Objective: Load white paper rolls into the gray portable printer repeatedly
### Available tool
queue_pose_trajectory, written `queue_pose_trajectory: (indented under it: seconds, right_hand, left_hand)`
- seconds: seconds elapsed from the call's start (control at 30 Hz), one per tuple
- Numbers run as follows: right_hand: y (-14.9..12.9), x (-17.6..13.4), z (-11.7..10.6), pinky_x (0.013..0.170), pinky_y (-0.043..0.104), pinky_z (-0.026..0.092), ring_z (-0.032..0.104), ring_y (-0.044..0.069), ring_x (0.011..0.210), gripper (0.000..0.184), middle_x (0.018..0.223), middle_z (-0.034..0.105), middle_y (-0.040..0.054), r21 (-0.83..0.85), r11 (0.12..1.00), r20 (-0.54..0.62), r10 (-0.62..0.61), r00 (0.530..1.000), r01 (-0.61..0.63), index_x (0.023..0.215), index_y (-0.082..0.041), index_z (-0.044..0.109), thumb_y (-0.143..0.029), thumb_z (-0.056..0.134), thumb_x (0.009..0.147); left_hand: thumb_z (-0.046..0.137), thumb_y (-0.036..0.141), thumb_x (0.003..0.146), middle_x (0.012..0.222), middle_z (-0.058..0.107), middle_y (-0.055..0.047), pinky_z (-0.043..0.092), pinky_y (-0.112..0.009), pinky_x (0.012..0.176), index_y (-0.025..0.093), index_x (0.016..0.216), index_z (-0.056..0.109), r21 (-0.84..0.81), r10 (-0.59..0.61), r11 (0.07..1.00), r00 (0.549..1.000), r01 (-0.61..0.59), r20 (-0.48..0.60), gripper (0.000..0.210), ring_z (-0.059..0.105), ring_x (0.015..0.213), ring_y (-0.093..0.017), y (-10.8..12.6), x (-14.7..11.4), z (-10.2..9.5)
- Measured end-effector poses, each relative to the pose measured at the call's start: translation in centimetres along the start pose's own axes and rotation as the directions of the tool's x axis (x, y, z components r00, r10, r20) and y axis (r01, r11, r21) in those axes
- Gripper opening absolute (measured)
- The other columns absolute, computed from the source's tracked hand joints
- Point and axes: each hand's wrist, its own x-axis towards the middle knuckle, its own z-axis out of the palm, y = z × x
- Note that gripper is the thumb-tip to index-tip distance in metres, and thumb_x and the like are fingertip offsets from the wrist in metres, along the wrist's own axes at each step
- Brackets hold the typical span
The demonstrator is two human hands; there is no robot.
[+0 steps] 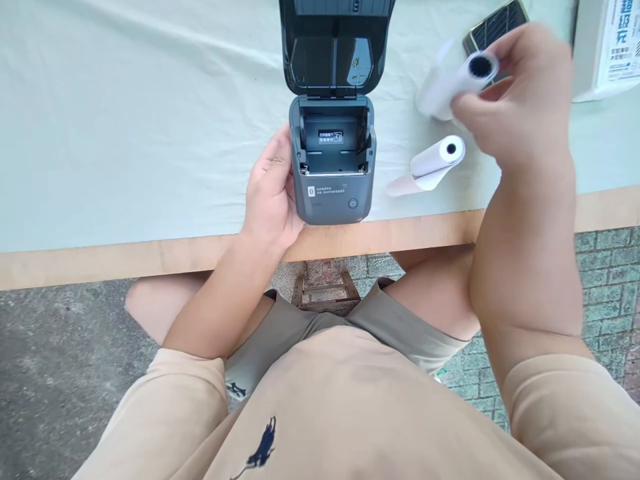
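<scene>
1. Pale cloth (125, 120) spreads across the top of the frame, and here's the table's bare wooden edge (100, 262) cutting across below it; grey ground (60, 373) lower left, greenish brick paving (605, 280) on the right.
2. Upper right, a dark phone (493, 28) lies partly behind the hand, a white box (595, 60) in the corner.
3. Top centre, the grey printer (333, 207): lid (335, 67) flung up, long axis running up the frame, power button towards the wearer.
4. Upper right, the held roll (447, 90), slanting lower left to upper right, dark core facing the upper right, body blurred.
5. Just below, the second roll (433, 163) on the cloth, tilted likewise, paper loose.
6. Left hand (270, 190) cups the printer's left side, thumb along it, grip closed around the casing.
7. Right hand (530, 107), wrist bent leftward, pinches its roll near the core end, thumb below, fingers above.
</scene>
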Motion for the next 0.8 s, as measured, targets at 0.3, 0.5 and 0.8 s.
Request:
queue_pose_trajectory:
  seconds: [0.3, 0.5, 0.8]
  right_hand:
    - [1.6, -4.0, -4.6, 0.064, 0.032, 0.040, 0.055, 0.011, 0.074, 0.041, 0.109, 0.066, 0.0016, 0.133, 0.961, 0.129, -0.261, 0.957, 0.244, 0.104, -0.030, 0.062, -0.022, 0.074, 0.066]
    - [5.0, -2.8, -1.4, 0.056, 0.034, 0.041, 0.057, 0.014, 0.066, 0.055, 0.100, 0.073, 0.0044, 0.168, 0.950, 0.425, -0.310, 0.851, 0.262, 0.114, -0.033, 0.070, -0.049, 0.088, 0.064]
    - [-3.1, -4.5, -2.4, 0.066, 0.029, 0.050, 0.063, 0.012, 0.078, 0.045, 0.103, 0.069, -0.0013, 0.674, 0.688, 0.377, -0.635, 0.674, 0.271, 0.120, -0.033, 0.064, -0.037, 0.083, 0.080]
  left_hand:
    - [0.052, 0.039, 0.103, 0.116, 0.076, 0.001, 0.054, -0.041, 0.113, 0.030, 0.111, 0.072, 0.058, -0.002, 0.998, 1.000, 0.001, 0.018, 0.024, 0.064, 0.129, -0.026, -0.1, 0.0, -0.2]
    - [0.052, 0.041, 0.103, 0.121, 0.077, 0.003, 0.042, -0.047, 0.126, 0.031, 0.114, 0.070, 0.118, -0.025, 0.993, 0.999, 0.022, 0.021, 0.023, 0.044, 0.151, -0.030, 0.1, 0.1, -0.2]
    - [0.054, 0.043, 0.101, 0.127, 0.074, 0.004, 0.039, -0.048, 0.127, 0.033, 0.118, 0.067, 0.111, -0.045, 0.993, 0.998, 0.040, 0.048, 0.025, 0.042, 0.152, -0.031, 0.2, -0.1, -0.2]
